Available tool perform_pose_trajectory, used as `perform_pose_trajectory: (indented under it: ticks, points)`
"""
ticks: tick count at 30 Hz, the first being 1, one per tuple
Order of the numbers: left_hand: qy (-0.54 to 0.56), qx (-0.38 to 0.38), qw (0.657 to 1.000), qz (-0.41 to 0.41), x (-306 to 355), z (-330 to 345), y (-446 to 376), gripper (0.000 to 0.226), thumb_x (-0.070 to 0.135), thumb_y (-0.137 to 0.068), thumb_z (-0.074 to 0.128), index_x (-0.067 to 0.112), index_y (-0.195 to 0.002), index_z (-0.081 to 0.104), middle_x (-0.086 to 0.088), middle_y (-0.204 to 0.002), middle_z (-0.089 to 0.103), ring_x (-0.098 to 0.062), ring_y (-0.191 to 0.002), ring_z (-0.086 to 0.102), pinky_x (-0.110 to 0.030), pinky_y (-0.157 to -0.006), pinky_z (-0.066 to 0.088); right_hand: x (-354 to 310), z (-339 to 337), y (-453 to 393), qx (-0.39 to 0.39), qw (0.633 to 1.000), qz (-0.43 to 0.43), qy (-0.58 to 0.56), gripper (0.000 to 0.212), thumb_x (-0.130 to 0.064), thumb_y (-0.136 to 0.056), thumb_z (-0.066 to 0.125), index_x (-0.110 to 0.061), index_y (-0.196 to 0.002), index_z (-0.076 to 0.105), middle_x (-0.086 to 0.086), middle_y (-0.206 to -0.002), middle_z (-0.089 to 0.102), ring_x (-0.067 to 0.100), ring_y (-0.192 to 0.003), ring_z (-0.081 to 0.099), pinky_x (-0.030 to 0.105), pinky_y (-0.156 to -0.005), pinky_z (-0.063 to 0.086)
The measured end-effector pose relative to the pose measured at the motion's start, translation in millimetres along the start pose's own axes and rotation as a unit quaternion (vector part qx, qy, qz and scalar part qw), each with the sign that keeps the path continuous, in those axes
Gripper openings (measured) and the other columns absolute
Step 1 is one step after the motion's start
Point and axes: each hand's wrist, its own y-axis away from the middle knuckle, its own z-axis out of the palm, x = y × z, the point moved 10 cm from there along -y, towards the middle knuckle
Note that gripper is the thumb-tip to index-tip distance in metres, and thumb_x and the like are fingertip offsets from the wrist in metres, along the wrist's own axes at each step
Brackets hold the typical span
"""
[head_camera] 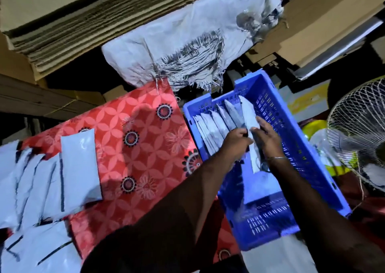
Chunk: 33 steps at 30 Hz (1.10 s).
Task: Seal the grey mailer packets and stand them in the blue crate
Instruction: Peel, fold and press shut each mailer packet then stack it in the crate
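Observation:
A blue perforated crate (295,139) lies at the right, holding a row of several grey mailer packets (214,127) standing on edge at its far end. Both hands are inside the crate. My left hand (237,141) and my right hand (267,139) together grip one grey packet (249,114), held upright at the near end of that row. A pile of loose grey packets (37,181) lies at the left on the red flowered cloth (137,152), one packet (80,168) lying on top of the pile.
A torn white woven sack (187,37) sits behind the cloth. Stacked flat cardboard (62,29) fills the back left, more cartons at the back right. A wire-caged fan (360,141) stands just right of the crate. The crate's near half holds no packets.

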Motion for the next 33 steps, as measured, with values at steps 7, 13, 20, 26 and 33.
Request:
perform_pose_trajectory:
  ticks: [7,13,20,26,33]
  points:
    - [0.047,-0.012,0.996,-0.071,-7.0,7.9,-52.4,0.022,0.001,-0.088,0.060,0.022,-0.083,0.055,0.001,-0.078,0.061,-0.017,-0.076,0.061,-0.038,-0.090,0.049,30.7,2.2,-89.5,-0.053,0.994,0.006,0.091,0.047,-0.031,-0.074,0.070,-0.025,-0.120,0.071,0.007,-0.125,0.070,0.026,-0.112,0.065,0.051,-0.107,0.047]
    - [0.085,0.005,0.995,-0.059,-22.8,-8.5,-72.5,0.052,0.005,-0.101,0.054,0.014,-0.151,0.043,-0.006,-0.148,0.056,-0.022,-0.125,0.059,-0.038,-0.105,0.047,64.0,-0.1,-120.1,-0.038,0.986,0.048,0.158,0.049,-0.026,-0.087,0.057,-0.036,-0.135,0.062,-0.013,-0.138,0.061,0.009,-0.124,0.057,0.027,-0.109,0.040]
    - [0.116,-0.018,0.993,-0.022,-25.8,-31.4,-33.9,0.033,0.009,-0.103,0.051,0.011,-0.135,0.059,-0.007,-0.135,0.067,-0.020,-0.125,0.064,-0.037,-0.110,0.046,28.7,1.1,-103.2,-0.003,0.965,-0.018,0.262,0.050,-0.029,-0.097,0.045,-0.020,-0.146,0.053,0.008,-0.146,0.055,0.026,-0.131,0.053,0.029,-0.106,0.038]
    - [0.139,0.011,0.990,0.031,-33.9,-92.1,46.2,0.022,0.015,-0.102,0.055,0.015,-0.122,0.063,0.001,-0.118,0.075,-0.011,-0.107,0.072,-0.035,-0.105,0.048,-64.8,52.5,-33.0,0.007,0.937,-0.210,0.279,0.037,-0.023,-0.096,0.045,-0.005,-0.116,0.070,0.013,-0.115,0.070,0.026,-0.110,0.062,0.021,-0.091,0.040]
    - [0.217,0.162,0.961,0.063,-112.2,-233.9,191.9,0.046,0.029,-0.069,0.073,0.011,-0.110,0.064,-0.001,-0.092,0.074,-0.010,-0.077,0.070,-0.021,-0.067,0.055,-87.9,215.3,126.9,-0.197,0.913,-0.275,0.229,0.023,-0.025,-0.099,0.045,-0.029,-0.100,0.068,-0.013,-0.092,0.070,0.002,-0.089,0.065,0.022,-0.083,0.049]
